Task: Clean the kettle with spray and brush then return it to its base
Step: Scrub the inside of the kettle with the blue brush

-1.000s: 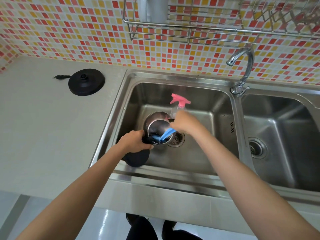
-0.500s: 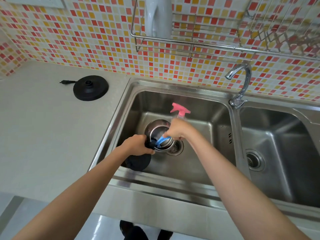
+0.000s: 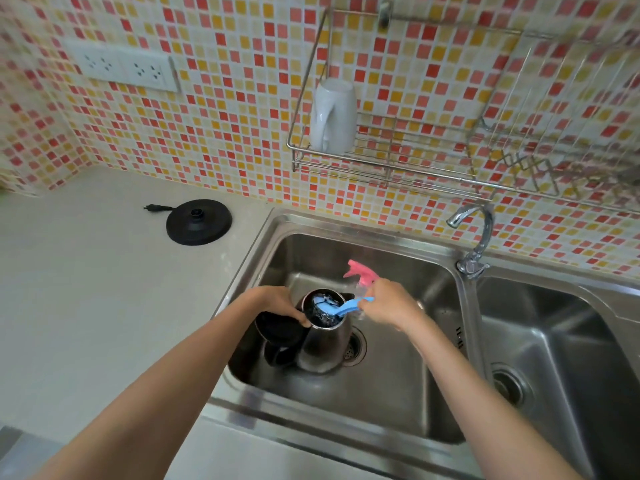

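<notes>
The kettle [image 3: 323, 341] stands upright in the left sink [image 3: 398, 393] basin, just left of the drain, mouth up, its black lid hanging open to the left. The left hand [image 3: 277, 303] grips the rim at the lid hinge, fingers curled and pressed together. The right hand [image 3: 388, 303] pinches the blue brush [image 3: 343, 308] by its right end; the handle runs left and down, head inside the mouth. The spray [image 3: 360, 275] stands just beyond that hand. The base [image 3: 199, 221] sits on the counter [image 3: 86, 289], far left. A second ago the kettle tilted toward the camera, the brush steeper inside.
</notes>
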